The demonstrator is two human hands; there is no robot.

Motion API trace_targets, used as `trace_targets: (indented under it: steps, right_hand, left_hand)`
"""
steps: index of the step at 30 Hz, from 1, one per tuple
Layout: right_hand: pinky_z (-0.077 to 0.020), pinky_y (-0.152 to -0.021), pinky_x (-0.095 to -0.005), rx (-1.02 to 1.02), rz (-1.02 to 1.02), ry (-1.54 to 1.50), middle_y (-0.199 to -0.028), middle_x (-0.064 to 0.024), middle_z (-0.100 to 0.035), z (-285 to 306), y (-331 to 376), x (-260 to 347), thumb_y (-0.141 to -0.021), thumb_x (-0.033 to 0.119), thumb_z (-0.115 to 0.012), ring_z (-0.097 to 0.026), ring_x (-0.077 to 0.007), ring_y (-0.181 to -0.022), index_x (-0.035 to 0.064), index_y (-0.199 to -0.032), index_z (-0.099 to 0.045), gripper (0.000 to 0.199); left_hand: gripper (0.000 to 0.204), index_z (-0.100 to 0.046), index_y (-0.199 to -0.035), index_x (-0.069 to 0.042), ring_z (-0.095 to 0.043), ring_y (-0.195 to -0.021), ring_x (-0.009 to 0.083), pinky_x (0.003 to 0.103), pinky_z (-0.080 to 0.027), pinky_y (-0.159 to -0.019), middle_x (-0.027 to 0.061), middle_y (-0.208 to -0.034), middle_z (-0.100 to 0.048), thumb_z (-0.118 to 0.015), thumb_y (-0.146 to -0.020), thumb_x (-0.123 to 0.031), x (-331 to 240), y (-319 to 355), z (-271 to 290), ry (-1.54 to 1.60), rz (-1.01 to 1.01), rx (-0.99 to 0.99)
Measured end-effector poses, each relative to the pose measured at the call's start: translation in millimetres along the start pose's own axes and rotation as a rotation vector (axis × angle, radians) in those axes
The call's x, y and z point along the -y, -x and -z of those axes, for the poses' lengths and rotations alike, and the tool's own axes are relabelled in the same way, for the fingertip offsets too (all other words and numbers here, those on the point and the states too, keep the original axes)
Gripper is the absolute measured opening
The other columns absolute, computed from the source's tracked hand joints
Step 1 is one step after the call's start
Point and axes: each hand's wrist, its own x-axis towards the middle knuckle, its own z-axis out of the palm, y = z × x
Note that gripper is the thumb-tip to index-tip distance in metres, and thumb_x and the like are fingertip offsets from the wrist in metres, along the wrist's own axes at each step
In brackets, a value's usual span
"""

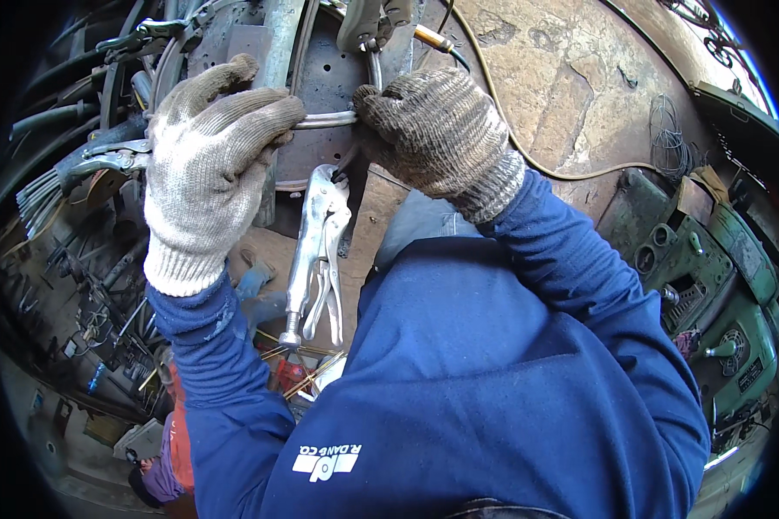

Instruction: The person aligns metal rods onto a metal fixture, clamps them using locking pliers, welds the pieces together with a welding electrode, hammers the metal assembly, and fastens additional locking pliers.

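Left gloved hand [208, 169] has bent fingers and thumb closed on the left end of a pale metal rod [327, 120]; right gloved hand [441, 130] has fingers curled shut at its right end; rod lies crosswise between the hands, over a dark plate [325, 69] with holes; locking pliers [316, 251] near side of rod, handles toward wearer, jaw contact too dark to tell; another clamp [372, 26] far side; hose [528, 156] and green machine [710, 277] on right.
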Motion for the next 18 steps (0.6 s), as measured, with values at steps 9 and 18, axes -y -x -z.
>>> trace_targets:
  steps: [9,18]
  right_hand:
    - [-0.0575,-0.061,-0.0416,-0.088,0.005,-0.007,-0.081,-0.0098,-0.072,-0.8,0.1,2.1,-0.087,0.028,-0.072,-0.074,-0.0288,-0.075,0.0095,-0.094,-0.074,0.02]
    - [-0.06,-0.07,-0.0399,-0.29,-0.129,-0.34,-0.097,-0.0147,-0.071,-1.0,26.1,-16.0,-0.087,0.029,-0.081,-0.073,-0.0292,-0.08,0.008,-0.129,-0.065,0.05]
  left_hand:
    - [0.035,-0.08,-0.107,-0.013,-0.065,-0.121,0.0357,0.048,-0.051,-0.102,0.0047,-0.112,-0.078,-0.08,-0.073,-0.004,0.1,-1.5,0.5,0.005,0.0,-0.002]
    - [0.036,-0.08,-0.107,-0.014,-0.065,-0.122,0.0351,0.048,-0.052,-0.103,0.005,-0.112,-0.078,-0.079,-0.073,-0.003,-2.3,-0.3,0.6,0.002,0.026,0.011]
